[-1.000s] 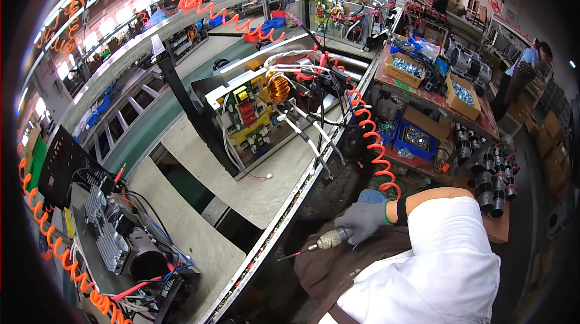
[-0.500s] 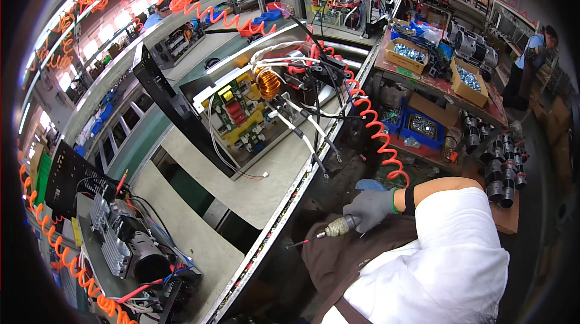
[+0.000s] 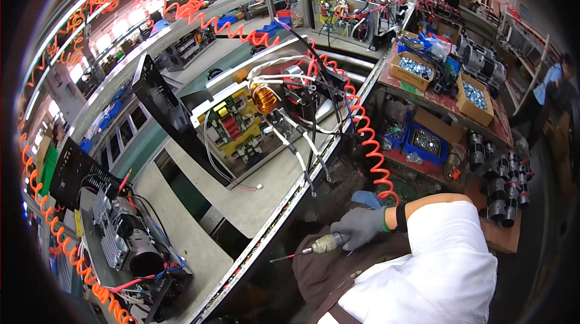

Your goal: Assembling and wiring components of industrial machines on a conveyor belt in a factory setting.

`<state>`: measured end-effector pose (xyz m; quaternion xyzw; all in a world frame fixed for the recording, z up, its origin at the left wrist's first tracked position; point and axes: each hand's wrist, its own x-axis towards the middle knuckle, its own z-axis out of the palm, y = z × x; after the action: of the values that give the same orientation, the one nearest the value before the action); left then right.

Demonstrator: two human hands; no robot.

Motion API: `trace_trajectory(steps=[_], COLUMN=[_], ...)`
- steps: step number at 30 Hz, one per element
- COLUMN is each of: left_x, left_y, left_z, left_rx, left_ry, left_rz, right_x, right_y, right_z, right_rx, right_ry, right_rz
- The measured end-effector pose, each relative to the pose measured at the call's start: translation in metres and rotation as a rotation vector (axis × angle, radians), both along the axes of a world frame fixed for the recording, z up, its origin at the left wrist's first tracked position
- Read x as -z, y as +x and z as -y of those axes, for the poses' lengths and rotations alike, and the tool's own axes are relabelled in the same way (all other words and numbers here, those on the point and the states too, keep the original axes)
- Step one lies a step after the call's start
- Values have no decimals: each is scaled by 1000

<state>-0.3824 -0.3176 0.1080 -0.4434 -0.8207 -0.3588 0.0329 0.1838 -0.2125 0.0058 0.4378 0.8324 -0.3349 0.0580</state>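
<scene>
My right hand (image 3: 357, 228), in a grey glove, is closed around the grip of an air screwdriver (image 3: 327, 243). The driver's long thin bit points left, toward the metal edge of the workbench (image 3: 266, 236). Above and left of the tool, on the bench, stands an opened electrical unit with a circuit board (image 3: 232, 133), a copper-wound coil (image 3: 264, 99) and loose white and black cables. Two white leads (image 3: 296, 152) with dark sleeves hang over the bench edge, a short way from the bit. My left hand is out of view.
A red coiled air hose (image 3: 376, 164) hangs beside my right hand. Another unit (image 3: 130, 233) with a finned heatsink sits at the lower left. On the right, a red table (image 3: 444, 97) carries boxes of metal parts (image 3: 412, 70). A person (image 3: 547, 88) stands at the far right.
My right hand and the air screwdriver have shifted slightly left and down. The view has turned a little, so the background sits differently. The grip is the same.
</scene>
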Motion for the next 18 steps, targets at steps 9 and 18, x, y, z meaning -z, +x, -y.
trace_trajectory(steps=[9, 18], left_x=[0, 4], left_y=[309, 537], left_z=[-60, -166], left_rx=[551, 883], left_ry=[-192, -391], left_rz=[719, 1433], right_x=[-10, -24], right_y=[97, 237], right_z=[-18, 13], right_rx=[42, 455], right_ry=[42, 256], right_rz=[-343, -592])
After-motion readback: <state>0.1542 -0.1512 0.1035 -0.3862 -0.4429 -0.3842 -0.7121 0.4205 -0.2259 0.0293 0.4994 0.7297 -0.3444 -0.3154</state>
